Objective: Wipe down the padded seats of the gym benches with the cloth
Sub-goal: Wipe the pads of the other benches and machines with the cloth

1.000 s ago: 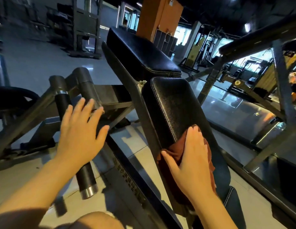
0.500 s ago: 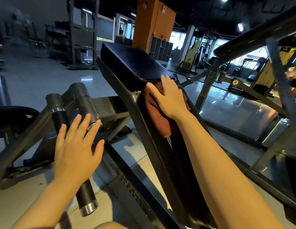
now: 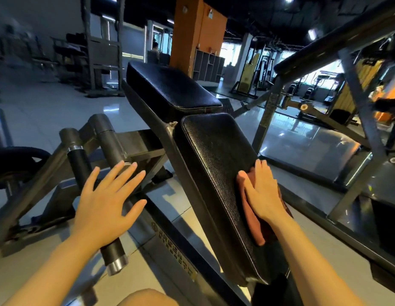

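A long black padded seat [image 3: 216, 164] slopes up from the bottom of the head view, with a second black pad [image 3: 170, 89] above and behind it. A reddish-brown cloth [image 3: 250, 214] lies on the right edge of the long pad. My right hand [image 3: 264, 193] presses flat on the cloth, fingers straight and pointing up the pad. My left hand [image 3: 104, 202] hovers left of the bench with fingers spread, holding nothing, above a metal bar [image 3: 113, 253].
The bench's dark steel frame [image 3: 183, 239] runs along the tiled floor. A weight plate [image 3: 18, 160] sits at far left. A slanted steel rack [image 3: 324, 54] stands to the right. An orange pillar [image 3: 196, 40] and more gym machines fill the background.
My right hand has slid the cloth down from the top of the long pad to its right edge midway. The left hand stays spread beside the bench.
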A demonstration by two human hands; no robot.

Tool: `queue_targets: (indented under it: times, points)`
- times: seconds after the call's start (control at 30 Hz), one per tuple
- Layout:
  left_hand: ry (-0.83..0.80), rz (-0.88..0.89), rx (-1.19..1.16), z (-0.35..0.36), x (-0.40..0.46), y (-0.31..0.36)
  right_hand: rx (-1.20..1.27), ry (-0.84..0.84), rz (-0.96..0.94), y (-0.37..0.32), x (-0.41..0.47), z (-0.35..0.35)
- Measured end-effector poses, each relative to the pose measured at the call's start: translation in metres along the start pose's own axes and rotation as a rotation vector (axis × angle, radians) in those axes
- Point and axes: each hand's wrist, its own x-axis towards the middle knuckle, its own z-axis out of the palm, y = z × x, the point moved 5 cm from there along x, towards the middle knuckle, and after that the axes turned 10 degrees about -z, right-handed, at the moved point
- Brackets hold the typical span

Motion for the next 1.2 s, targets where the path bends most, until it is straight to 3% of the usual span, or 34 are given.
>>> queue_targets:
  times: [0.23,0.33,0.57,0.83,1.03,1.2]
  points:
    - [0.047,0.003,-0.057,0.000,-0.002,-0.001,0.068,0.048,-0.196,-0.097,0.140,0.006]
    - [0.044,-0.003,-0.077,0.001,-0.001,-0.003,0.100,0.070,-0.258,-0.114,0.162,0.009]
    - [0.064,-0.055,-0.095,-0.003,-0.002,-0.004,0.075,0.101,-0.153,-0.044,0.092,-0.002]
    - [0.017,-0.098,-0.042,-0.004,-0.016,0.002,0.048,0.009,0.142,0.039,-0.061,-0.001]
    - [-0.022,-0.046,-0.001,0.000,-0.026,0.007,0.058,-0.015,0.285,0.023,-0.070,-0.003]
    - [0.059,-0.052,-0.097,0.001,-0.024,0.007,0.079,0.047,0.109,-0.042,0.004,-0.004]
